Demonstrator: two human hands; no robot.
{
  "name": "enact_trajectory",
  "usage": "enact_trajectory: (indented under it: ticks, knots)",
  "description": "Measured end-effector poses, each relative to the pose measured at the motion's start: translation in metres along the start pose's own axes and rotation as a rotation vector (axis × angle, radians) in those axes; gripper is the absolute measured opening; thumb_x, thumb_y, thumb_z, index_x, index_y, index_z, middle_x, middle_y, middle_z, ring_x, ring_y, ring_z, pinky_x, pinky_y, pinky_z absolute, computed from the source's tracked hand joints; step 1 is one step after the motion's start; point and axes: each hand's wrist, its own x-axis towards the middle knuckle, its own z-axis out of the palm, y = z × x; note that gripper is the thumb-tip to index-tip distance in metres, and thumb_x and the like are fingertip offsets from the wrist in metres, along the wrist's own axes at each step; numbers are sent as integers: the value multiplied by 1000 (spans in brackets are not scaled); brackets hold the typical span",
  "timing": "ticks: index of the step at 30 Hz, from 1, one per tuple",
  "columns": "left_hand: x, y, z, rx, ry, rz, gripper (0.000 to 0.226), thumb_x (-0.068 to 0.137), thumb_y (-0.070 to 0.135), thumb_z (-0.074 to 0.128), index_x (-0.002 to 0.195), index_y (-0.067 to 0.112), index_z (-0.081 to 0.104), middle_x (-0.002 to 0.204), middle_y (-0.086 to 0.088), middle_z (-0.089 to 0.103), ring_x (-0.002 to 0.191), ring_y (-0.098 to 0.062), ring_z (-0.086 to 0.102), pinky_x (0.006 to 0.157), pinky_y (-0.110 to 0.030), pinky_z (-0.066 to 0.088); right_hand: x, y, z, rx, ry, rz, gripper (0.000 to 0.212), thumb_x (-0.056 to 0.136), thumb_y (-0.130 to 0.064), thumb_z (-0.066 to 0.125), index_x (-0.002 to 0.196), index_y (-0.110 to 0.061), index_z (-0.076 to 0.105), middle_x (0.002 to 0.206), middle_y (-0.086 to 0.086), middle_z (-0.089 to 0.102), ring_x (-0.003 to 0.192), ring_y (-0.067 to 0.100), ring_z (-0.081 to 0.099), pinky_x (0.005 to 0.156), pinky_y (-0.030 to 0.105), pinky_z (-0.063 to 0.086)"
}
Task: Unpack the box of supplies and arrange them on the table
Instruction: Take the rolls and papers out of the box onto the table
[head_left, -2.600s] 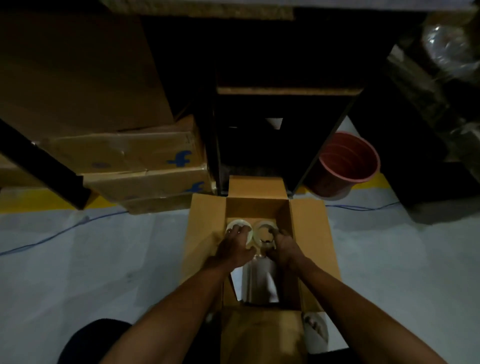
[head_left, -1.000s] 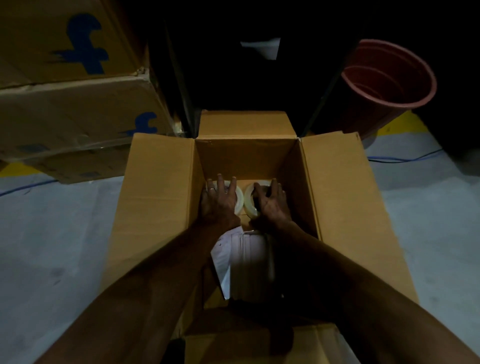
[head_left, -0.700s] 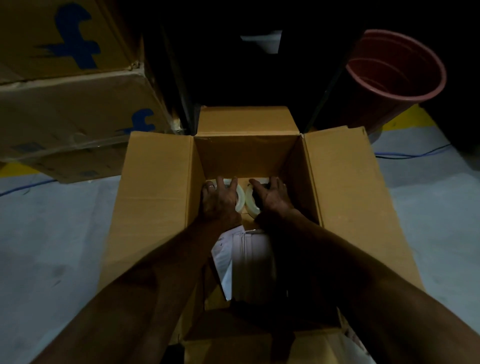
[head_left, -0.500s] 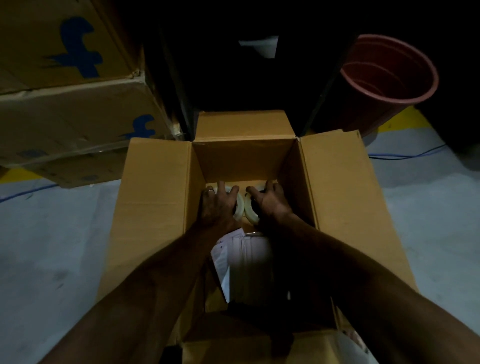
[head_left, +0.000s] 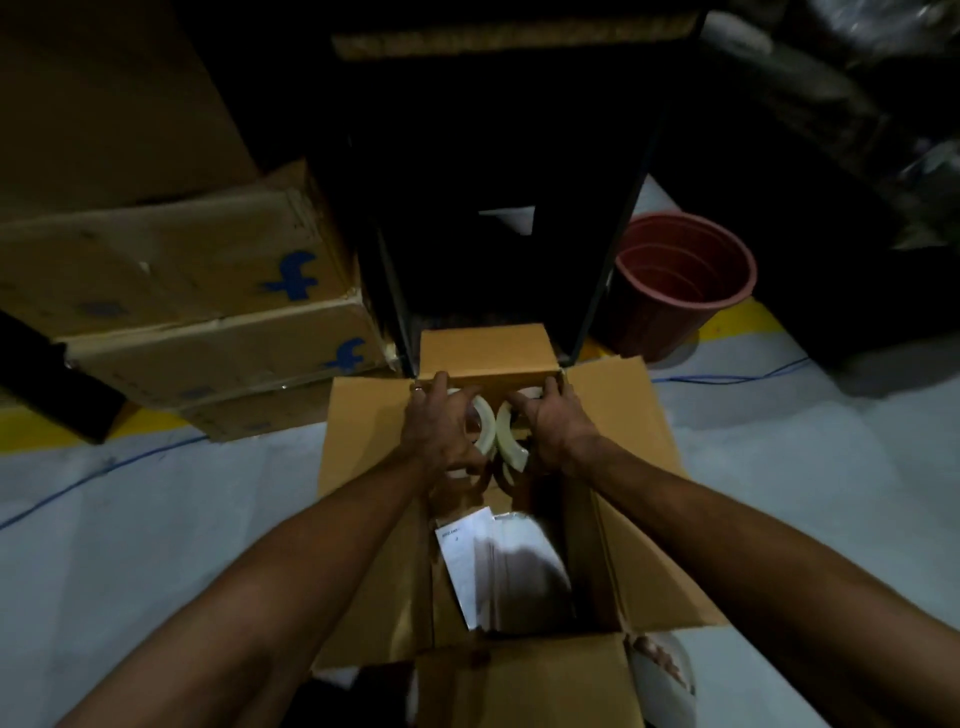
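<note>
Box (head_left: 483, 525) open on floor, flaps out; papers (head_left: 498, 566) lie in its near half; two tape rolls at far end, raised about to rim level. Left hand (head_left: 441, 431) curls round left roll (head_left: 480, 423); right hand (head_left: 556, 428) curls round right roll (head_left: 509, 441); rolls nearly touch. Judgement: lift both straight up, clear the far flap, keep grips even; dim light, watch edges.

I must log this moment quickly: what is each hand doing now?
Left hand: grips a pale round tape roll.
Right hand: grips the other pale tape roll.
</note>
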Motion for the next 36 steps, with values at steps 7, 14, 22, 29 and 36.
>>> enact_trajectory:
  ticks: [7, 14, 22, 29, 36]
  knots:
    - [-42, 17, -104, 41, 112, 6, 107, 48, 51, 85, 142, 36, 39, 135, -7, 32, 118, -37, 39, 92, -44, 48, -65, -17, -100, 37, 74, -15, 113, 64, -39, 88, 152, -38, 16, 146, 19, 23, 132, 42, 27, 103, 50, 43]
    - [-40, 17, -182, 40, 159, 32, 109, 45, 56, 85, 141, 40, 37, 130, -2, 32, 121, -33, 32, 92, -45, 48, -75, -16, -164, 94, 209, -77, 114, 60, -39, 89, 150, -38, 20, 147, 8, 26, 134, 37, 24, 103, 52, 43]
    - [-23, 7, -257, -34, 85, 8, 108, 38, 59, 84, 135, 47, 39, 126, 4, 32, 119, -26, 33, 83, -43, 51, -54, -7, -246, 17, 132, -175, 117, 52, -55, 86, 147, -44, 19, 143, 2, 32, 127, 35, 31, 96, 49, 47]
    - [-71, 41, -360, -90, 23, -40, 106, 42, 56, 86, 137, 44, 40, 129, 2, 33, 119, -26, 34, 95, -43, 48, -121, -28, -355, -40, 61, -202, 113, 61, -50, 86, 150, -42, 17, 147, 5, 27, 132, 34, 28, 95, 49, 45]
    - [-120, 62, -491, -125, 21, -91, 104, 39, 61, 83, 133, 46, 43, 122, 6, 33, 117, -26, 33, 90, -42, 46, -179, -43, -472, 95, 22, -236, 116, 55, -54, 86, 149, -44, 20, 141, 2, 33, 126, 31, 33, 90, 43, 46]
